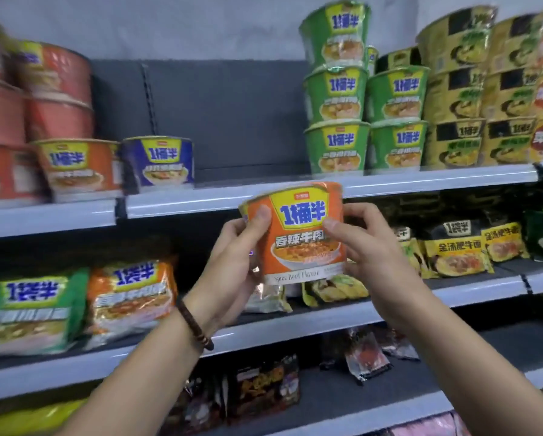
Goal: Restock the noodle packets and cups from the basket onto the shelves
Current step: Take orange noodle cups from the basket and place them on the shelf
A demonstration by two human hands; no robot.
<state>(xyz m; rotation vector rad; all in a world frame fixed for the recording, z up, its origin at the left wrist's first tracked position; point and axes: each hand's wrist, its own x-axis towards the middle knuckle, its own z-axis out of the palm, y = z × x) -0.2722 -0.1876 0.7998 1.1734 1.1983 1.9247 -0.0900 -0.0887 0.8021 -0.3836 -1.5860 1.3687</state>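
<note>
A person's left hand and right hand clasp an orange noodle cup between them, thumbs pressed on its front label and fingers wrapped behind, holding it upright in the air just in front of and slightly below the top shelf's rail. Directly above the cup lies a bare gap on that shelf, with a blue cup and another orange cup to the gap's left and green cups stacked 3 high to its right. Below the held cup, noodle packets sit on the next shelf, and a dark beaded bracelet circles the left wrist.
</note>
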